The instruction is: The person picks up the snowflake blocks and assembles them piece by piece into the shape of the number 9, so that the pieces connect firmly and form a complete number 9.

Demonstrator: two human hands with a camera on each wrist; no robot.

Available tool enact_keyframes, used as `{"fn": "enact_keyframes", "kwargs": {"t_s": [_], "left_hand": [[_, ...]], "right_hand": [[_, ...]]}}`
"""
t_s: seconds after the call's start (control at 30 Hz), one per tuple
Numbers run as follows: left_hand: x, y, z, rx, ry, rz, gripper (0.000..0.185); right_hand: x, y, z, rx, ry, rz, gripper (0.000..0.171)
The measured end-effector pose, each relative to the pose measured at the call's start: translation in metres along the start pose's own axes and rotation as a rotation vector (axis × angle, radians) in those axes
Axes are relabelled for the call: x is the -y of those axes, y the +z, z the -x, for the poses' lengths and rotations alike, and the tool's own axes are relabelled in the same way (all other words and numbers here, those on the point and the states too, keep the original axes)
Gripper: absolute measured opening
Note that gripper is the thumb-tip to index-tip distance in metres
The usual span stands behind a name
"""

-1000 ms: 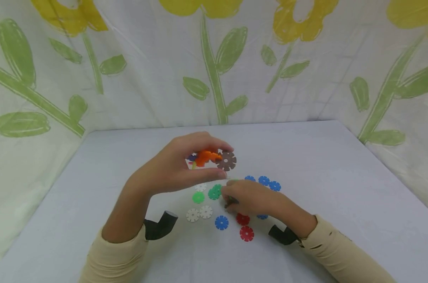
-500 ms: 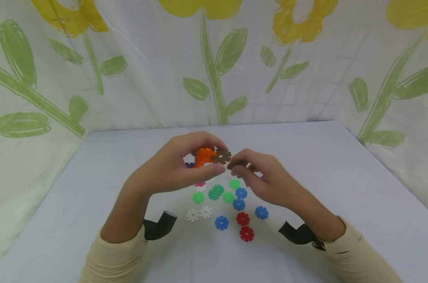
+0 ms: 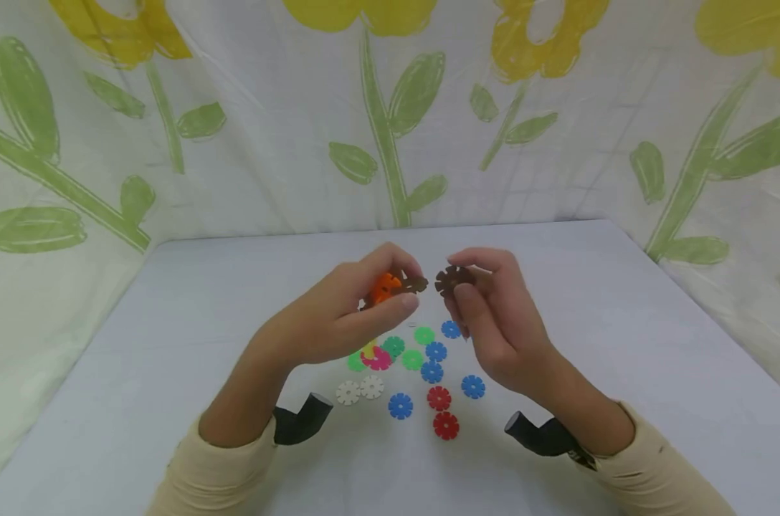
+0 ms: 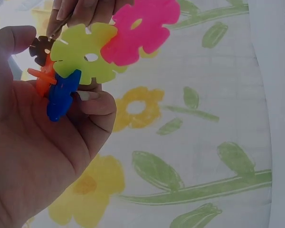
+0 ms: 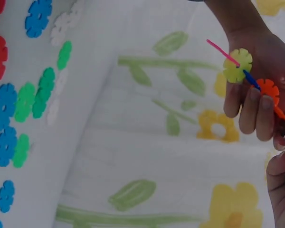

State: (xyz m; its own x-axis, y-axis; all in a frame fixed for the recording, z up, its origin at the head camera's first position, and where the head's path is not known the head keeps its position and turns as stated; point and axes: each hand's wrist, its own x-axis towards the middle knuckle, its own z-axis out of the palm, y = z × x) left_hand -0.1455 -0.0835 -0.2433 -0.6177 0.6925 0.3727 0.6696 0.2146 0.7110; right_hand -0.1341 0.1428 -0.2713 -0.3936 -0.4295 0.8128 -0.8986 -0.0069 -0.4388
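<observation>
From above, the left hand [image 3: 338, 319] hides most of its joined toy [image 3: 390, 287]. The left wrist view shows pink, yellow, blue and orange discs stuck together. The right hand [image 3: 493, 315] pinches a loose brown disc [image 3: 452, 278] just beside it, above the table's loose discs [image 3: 429, 373].

Brown disc [image 3: 452, 278], orange-pink-yellow-blue cluster [image 4: 85, 57], white cloth [image 3: 267, 143] with yellow flowers, green leaves.
</observation>
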Motion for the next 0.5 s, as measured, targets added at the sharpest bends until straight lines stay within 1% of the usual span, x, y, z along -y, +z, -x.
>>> {"fn": "enact_keyframes", "kwargs": {"t_s": [0.13, 0.33, 0.43, 0.5], "left_hand": [[-0.0002, 0.0041, -0.0011, 0.014, 0.003, -0.007, 0.025], [-0.0018, 0.0063, -0.0014, 0.017, 0.004, -0.023, 0.024], [-0.0028, 0.0069, -0.0014, 0.017, 0.005, -0.033, 0.024], [-0.0028, 0.0072, -0.0012, 0.017, 0.004, -0.042, 0.023]], "right_hand": [[-0.0007, 0.0019, -0.0007, -0.017, -0.069, 0.017, 0.029], [-0.0002, 0.0026, -0.0006, -0.039, -0.144, 0.147, 0.032], [0.0004, 0.0028, -0.0006, -0.053, -0.169, 0.189, 0.032], [0.0006, 0.0032, -0.0007, -0.058, -0.176, 0.197, 0.032]]}}
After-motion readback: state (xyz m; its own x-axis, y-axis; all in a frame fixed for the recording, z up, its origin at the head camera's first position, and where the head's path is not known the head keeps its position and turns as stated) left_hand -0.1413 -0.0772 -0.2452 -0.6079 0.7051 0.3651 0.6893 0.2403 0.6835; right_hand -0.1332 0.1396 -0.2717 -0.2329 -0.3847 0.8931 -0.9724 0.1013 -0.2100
